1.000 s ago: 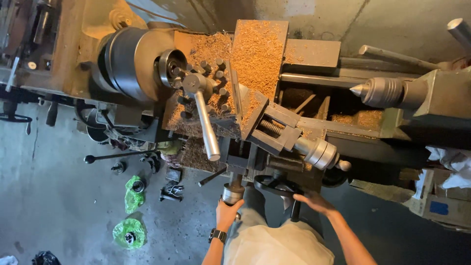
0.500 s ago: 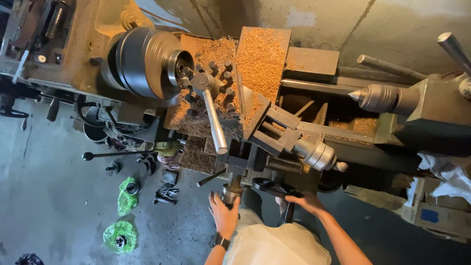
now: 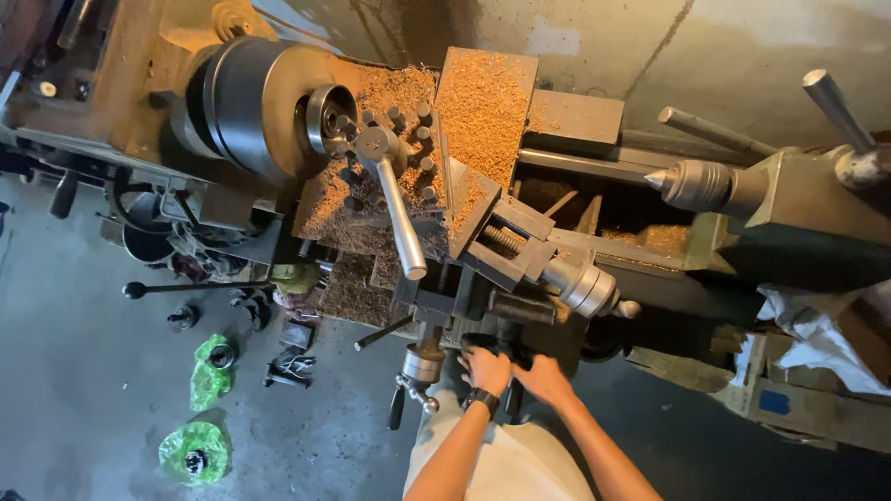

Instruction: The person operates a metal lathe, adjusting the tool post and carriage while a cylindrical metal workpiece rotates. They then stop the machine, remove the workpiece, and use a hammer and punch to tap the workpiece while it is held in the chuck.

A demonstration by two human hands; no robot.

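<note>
Both hands rest together on a dark handwheel (image 3: 501, 348): left hand (image 3: 486, 369), right hand (image 3: 543, 378). Green bags (image 3: 210, 371) lie far left; a blue-labelled box (image 3: 770, 404) sits right.

One lathe (image 3: 483, 213), two hands (image 3: 515, 374), two green bags (image 3: 212, 371)

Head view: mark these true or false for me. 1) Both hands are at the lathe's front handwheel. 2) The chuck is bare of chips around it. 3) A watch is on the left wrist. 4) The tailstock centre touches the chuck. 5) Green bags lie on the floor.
1) True: the left hand and right hand sit together on the dark handwheel.
2) False: chips cover the carriage beside the chuck.
3) True: watch.
4) False: the tailstock centre stands well apart from it.
5) True: green bags.
</note>
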